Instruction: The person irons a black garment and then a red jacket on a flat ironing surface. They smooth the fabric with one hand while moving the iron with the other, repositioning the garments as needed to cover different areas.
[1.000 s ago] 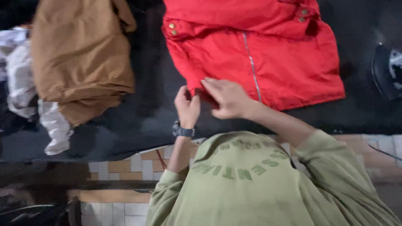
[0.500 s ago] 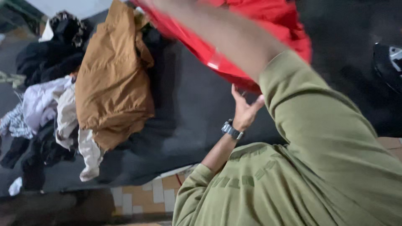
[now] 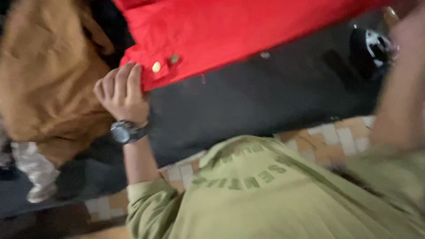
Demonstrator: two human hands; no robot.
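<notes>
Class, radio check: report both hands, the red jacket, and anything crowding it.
Left hand gripping red jacket at its snap-studded corner. Right hand not visible; only a blurred forearm. Brown jacket lies close beside on the dark surface.

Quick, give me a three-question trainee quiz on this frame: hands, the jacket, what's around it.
1. True or false: the left hand grips the red jacket at a corner with snap buttons.
2. What lies left of that hand? A) brown garment B) blue towel C) cardboard box
3. What is worn on the left wrist?

Key: 1 true. 2 A. 3 a dark watch. The right hand is out of frame; only its blurred forearm shows.
</notes>
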